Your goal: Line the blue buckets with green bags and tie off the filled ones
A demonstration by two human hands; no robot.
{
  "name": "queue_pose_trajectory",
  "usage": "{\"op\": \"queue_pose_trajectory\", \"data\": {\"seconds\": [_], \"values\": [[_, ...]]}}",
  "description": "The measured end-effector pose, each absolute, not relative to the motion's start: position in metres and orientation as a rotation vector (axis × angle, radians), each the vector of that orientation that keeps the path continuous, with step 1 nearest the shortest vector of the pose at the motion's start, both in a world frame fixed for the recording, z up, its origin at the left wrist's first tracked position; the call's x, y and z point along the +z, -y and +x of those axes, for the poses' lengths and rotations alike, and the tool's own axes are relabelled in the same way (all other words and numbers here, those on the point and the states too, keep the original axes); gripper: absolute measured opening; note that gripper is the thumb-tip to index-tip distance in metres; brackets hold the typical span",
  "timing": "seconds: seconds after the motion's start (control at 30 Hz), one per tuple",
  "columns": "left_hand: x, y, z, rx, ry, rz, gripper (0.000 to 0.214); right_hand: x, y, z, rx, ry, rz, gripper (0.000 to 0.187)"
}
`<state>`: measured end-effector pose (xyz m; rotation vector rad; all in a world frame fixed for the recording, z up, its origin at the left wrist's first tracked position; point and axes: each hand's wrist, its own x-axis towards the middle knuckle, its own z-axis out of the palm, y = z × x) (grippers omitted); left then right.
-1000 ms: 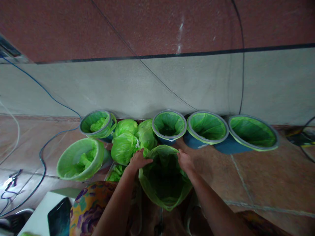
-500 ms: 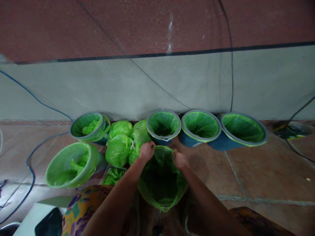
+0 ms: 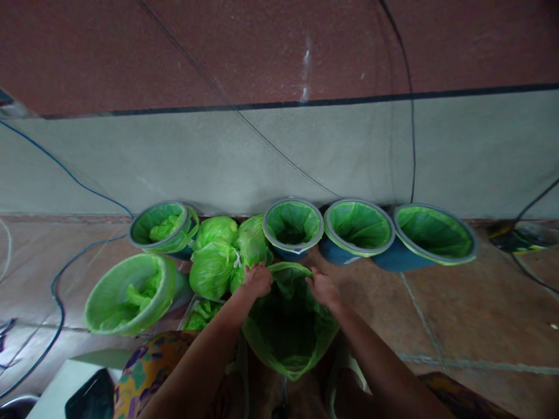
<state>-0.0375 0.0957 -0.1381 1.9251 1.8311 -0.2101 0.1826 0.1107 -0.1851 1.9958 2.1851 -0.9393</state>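
Observation:
A green plastic bag [image 3: 288,326] hangs open right below me over a bin whose body I cannot see. My left hand [image 3: 257,280] grips the bag's far left rim with closed fingers. My right hand [image 3: 322,287] holds the far right rim the same way. Just beyond my left hand lie tied-up green bags [image 3: 222,256] on the floor. A row of blue bins lined with green bags stands by the wall: one [image 3: 293,226] straight ahead, another [image 3: 358,228] to its right, and a third [image 3: 435,235] further right.
Two more lined bins stand at left, one [image 3: 162,226] near the wall and one [image 3: 131,294] tipped toward me, both with crumpled green plastic inside. A blue cable [image 3: 59,279] runs over the tiled floor at left. Black cables hang on the grey wall [image 3: 279,157]. A white box [image 3: 65,387] sits at bottom left.
Both hands moved from the bag's sides toward its far rim, closer together, then slightly apart again. The view shifted a little to the left.

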Motion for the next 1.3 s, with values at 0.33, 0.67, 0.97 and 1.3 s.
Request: {"op": "queue_pose_trajectory", "data": {"seconds": [0.33, 0.67, 0.97, 1.3], "values": [[-0.156, -0.127, -0.011, 0.211, -1.824, 1.871, 0.031, -0.165, -0.135, 0.158, -0.886, -2.407, 1.939, 0.037], [-0.172, -0.118, -0.013, -0.041, -1.926, 1.925, 0.027, -0.200, -0.133, 0.155, -0.786, -2.347, 1.889, 0.031], [-0.170, -0.119, -0.010, -0.073, -1.913, 1.952, 0.026, -0.179, -0.133, 0.147, -0.852, -2.404, 1.948, 0.044], [-0.154, -0.107, -0.038, 0.181, -2.048, 1.715, 0.068, -0.179, -0.126, 0.164, -0.764, -2.245, 2.001, 0.031]]}}
